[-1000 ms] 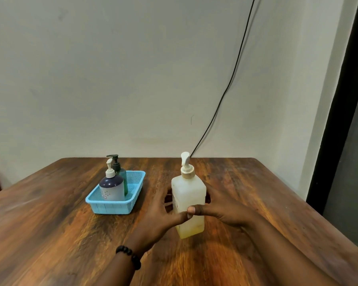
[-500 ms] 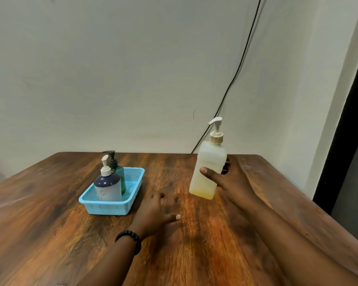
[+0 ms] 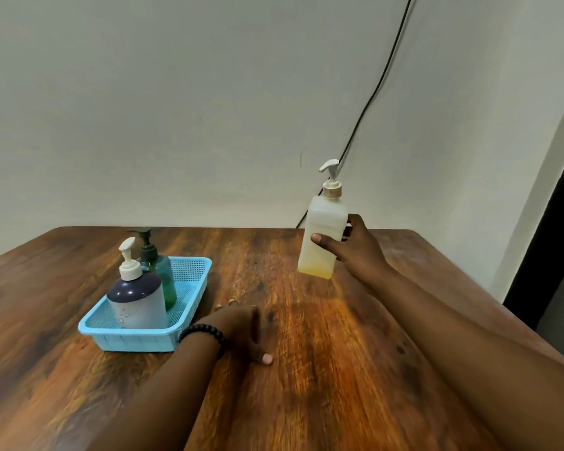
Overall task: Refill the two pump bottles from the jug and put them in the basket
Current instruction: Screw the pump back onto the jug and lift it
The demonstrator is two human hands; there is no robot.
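My right hand point(image 3: 355, 249) grips a tall translucent white pump jug point(image 3: 321, 236) with a little yellow liquid at its bottom, held upright in the air above the far right of the table. A light blue mesh basket point(image 3: 192, 271) sits at the left. A dark-blue-and-white pump bottle point(image 3: 137, 297) stands in its near end. Behind that stands a green pump bottle point(image 3: 162, 271) with a dark pump. My left hand point(image 3: 241, 330) rests flat on the wood beside the basket's right edge, fingers spread, holding nothing.
The wooden table point(image 3: 306, 385) ends at its right edge near a dark doorway point(image 3: 560, 242). A black cable point(image 3: 378, 83) runs down the pale wall behind the jug.
My right hand lifted the jug off the table and carried it up and to the right. My left hand let go of the jug and dropped flat onto the table near the basket.
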